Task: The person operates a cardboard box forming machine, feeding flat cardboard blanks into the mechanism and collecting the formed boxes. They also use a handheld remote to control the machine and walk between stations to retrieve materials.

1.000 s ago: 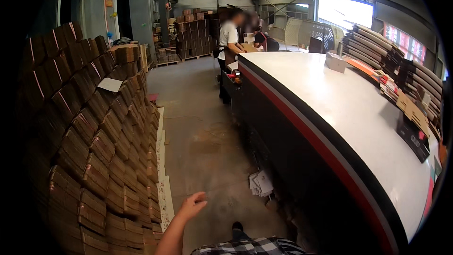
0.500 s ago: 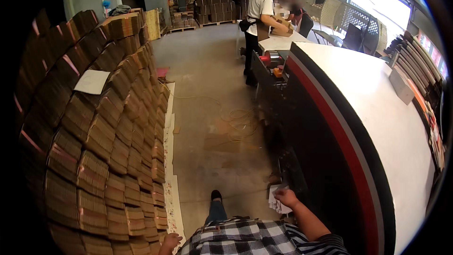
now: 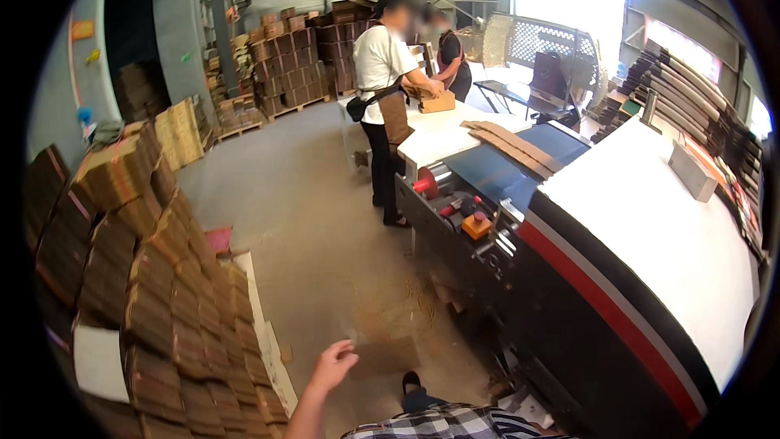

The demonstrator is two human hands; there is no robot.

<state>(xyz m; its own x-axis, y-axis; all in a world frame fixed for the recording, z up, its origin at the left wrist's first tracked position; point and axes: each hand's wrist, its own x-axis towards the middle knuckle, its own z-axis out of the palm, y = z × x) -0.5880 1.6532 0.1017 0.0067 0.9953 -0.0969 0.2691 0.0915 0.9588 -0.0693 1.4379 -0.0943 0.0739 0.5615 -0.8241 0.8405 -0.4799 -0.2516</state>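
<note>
My left hand [image 3: 333, 364] is raised over the aisle floor, its fingers loosely curled and apart, with nothing visible in it. Nothing touches it. A dark shoe [image 3: 412, 382] of mine shows just beyond my checked shirt. My right hand does not show. Some pale sheets [image 3: 528, 408] lie low beside the black machine [image 3: 569, 333], close to my right side, partly cut off by my clothing. The machine has a red and grey stripe and a white top [image 3: 650, 219].
Bundled brown cardboard stacks [image 3: 154, 301] line the left, with a white sheet [image 3: 100, 362] on them. Ahead, brown cardboard strips [image 3: 512, 146] lie on a blue conveyor belt [image 3: 487, 171] near an orange control box [image 3: 477, 225]. Two people stand at a white table [image 3: 431, 136].
My view has turned right and lifted, bringing the conveyor into sight. My left hand has risen forward over the floor. My right hand, earlier holding white papers beside the machine, has left view.
</note>
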